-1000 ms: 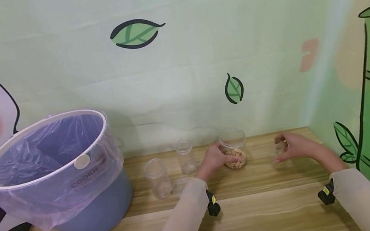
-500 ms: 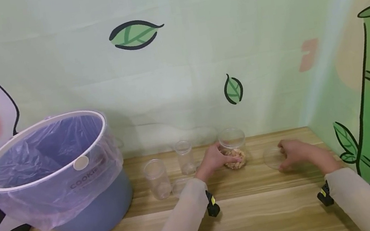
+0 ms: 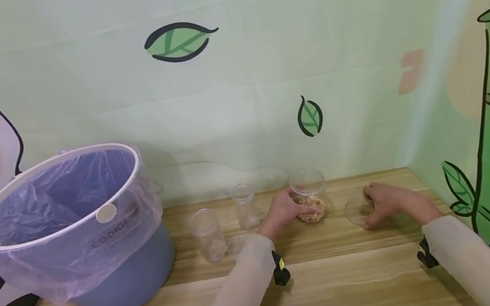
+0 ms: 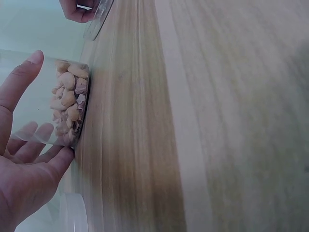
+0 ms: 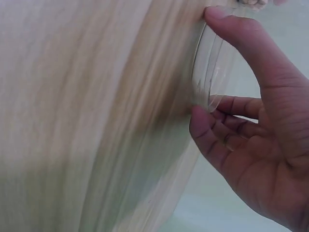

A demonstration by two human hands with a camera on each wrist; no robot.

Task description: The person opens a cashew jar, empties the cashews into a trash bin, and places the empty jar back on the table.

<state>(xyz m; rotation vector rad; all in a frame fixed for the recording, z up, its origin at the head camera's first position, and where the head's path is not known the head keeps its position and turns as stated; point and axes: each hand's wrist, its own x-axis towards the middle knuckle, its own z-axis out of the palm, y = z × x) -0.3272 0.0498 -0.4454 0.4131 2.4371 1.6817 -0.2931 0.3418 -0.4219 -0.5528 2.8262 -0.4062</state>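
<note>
My left hand (image 3: 281,211) grips the side of a clear jar (image 3: 308,184), which stands upright and lidless on the wooden table. Pale nuts (image 4: 68,99) that look like cashews fill the bottom of the jar. To the right of it, my right hand (image 3: 390,200) holds a round clear lid (image 3: 353,212) by its edge, thumb on the near side and fingers on the far side. The right wrist view has the lid (image 5: 205,63) between thumb and fingertips, low against the tabletop.
Two clear jars (image 3: 207,231) (image 3: 245,208) without nuts stand left of my left hand, with another clear lid (image 3: 238,246) beside them. A large blue bucket (image 3: 125,290) lined with a purple bag takes up the left side. A printed cloth (image 3: 237,96) hangs behind the table.
My right hand has moved a little left and down with the lid, which has gone from tilted to lying nearly flat at the table. The left hand and jar have stayed put.
</note>
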